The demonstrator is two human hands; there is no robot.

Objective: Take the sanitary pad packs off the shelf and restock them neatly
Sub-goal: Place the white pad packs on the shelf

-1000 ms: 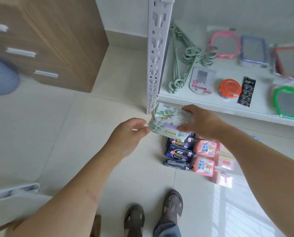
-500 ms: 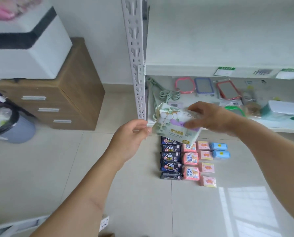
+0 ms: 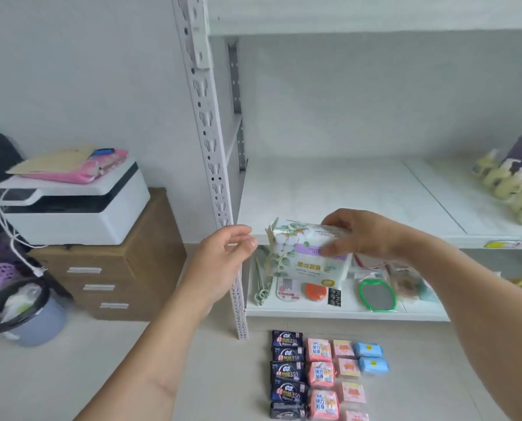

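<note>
Up at the front edge of the white middle shelf (image 3: 329, 189), the right hand (image 3: 349, 237) grips a white floral sanitary pad pack (image 3: 296, 258), thumb under and fingers curled over its top. Just beside it, not touching, the left hand (image 3: 223, 259) hovers with fingers loosely curled, holding nothing. More pad packs (image 3: 317, 375) lie in rows on the floor (image 3: 71, 375) below.

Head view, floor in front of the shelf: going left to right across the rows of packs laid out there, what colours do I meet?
Dark navy packs → large pink packs → small pale pink packs → blue packs, which sit only beside the far rows.
</note>
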